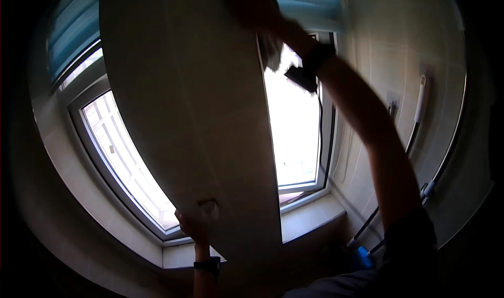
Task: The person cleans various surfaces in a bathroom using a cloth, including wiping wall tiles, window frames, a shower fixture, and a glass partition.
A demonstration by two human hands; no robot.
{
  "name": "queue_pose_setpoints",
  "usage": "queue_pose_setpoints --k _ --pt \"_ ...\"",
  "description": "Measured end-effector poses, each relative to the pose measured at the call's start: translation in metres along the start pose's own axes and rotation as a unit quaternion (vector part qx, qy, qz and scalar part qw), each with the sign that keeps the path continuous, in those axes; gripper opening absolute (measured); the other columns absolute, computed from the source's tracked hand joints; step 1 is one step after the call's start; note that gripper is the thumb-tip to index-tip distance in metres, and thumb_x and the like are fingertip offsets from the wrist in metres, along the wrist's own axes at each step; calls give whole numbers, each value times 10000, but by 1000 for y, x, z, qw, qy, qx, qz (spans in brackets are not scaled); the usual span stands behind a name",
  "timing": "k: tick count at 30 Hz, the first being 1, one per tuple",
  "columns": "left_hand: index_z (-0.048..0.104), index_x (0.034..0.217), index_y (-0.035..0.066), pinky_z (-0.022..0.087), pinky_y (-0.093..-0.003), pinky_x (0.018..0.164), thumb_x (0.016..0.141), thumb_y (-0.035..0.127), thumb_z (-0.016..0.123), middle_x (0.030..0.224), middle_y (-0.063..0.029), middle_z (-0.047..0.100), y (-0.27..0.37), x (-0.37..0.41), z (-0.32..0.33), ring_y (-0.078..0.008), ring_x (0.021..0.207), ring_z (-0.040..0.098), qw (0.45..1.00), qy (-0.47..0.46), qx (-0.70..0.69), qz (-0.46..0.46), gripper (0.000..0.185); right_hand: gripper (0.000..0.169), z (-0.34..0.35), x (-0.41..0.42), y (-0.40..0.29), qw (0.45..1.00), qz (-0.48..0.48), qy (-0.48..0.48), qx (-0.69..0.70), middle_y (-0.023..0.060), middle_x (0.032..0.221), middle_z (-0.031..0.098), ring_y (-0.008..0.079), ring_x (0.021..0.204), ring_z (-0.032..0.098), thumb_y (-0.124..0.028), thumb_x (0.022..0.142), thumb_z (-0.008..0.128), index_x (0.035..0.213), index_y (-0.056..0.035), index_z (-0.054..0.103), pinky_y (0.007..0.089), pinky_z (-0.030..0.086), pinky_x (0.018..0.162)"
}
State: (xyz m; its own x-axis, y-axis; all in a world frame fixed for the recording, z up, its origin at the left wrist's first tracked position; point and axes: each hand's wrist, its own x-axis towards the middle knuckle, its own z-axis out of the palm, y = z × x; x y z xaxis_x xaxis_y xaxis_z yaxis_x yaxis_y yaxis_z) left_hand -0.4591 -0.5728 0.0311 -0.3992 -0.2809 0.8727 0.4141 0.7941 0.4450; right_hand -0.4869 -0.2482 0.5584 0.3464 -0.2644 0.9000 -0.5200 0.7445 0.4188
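Before me stands a tiled wall pillar (185, 113) between two windows. My right hand (256, 8) is raised high against its upper right part, dark and blurred. Below that hand hangs a greyish, limp piece of material (271, 54), perhaps cloth; the grip on it is not clear. A black wristband (321, 57) with a small dark box (301, 78) and a cable is on the right wrist. My left hand (193, 228) is low, at the pillar's lower left edge. Close to its fingers a pale object (210, 209) shows against the tiles; whether the hand holds it is hidden.
A left window (132, 160) and a bright right window (295, 132) flank the pillar, with blue blinds (75, 30) above. A white-handled pole (420, 99) leans at the right wall. A blue brush or mop head (364, 258) is low at right, near the sill (311, 219).
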Motion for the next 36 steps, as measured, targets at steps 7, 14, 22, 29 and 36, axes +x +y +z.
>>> queue_pose_setpoints --k 7,14,22,29,36 --pt "629 1285 24 556 -471 928 839 330 800 1272 -157 641 -40 -21 28 -369 1167 619 994 -25 -17 101 567 675 -15 11 34 954 258 -3 154 272 1476 464 430 1347 486 -455 1056 444 1509 40 369 468 387 1135" --pt "524 1406 -3 508 -520 1016 919 493 709 1387 -217 588 -90 -50 16 -425 1249 579 986 -7 -151 -66 719 658 -67 -345 -153 704 578 -49 410 166 1617 352 329 1454 379 -482 1101 366 1602 -59 305 414 292 1215" --pt "493 1266 -86 556 -523 838 1123 490 309 1234 -301 563 -37 -36 18 -376 1023 596 998 28 23 -60 621 629 -162 -622 -356 376 868 -25 324 83 1431 569 166 1269 521 -507 1081 446 1454 -8 527 332 393 1109" --pt "541 1198 -50 558 -471 880 1102 571 297 1201 -233 585 -25 -51 18 -332 1018 615 988 -6 -90 -125 674 229 -211 -697 -375 328 923 156 130 52 1089 746 151 961 666 -173 984 681 1156 -30 735 316 520 902" --pt "559 1298 -46 619 -397 804 1105 369 453 1183 -159 631 -30 -118 -22 -263 969 658 988 -116 33 -94 470 293 -339 -787 -249 418 867 264 64 69 1165 709 190 1073 643 -119 964 653 1236 -15 677 337 478 991"
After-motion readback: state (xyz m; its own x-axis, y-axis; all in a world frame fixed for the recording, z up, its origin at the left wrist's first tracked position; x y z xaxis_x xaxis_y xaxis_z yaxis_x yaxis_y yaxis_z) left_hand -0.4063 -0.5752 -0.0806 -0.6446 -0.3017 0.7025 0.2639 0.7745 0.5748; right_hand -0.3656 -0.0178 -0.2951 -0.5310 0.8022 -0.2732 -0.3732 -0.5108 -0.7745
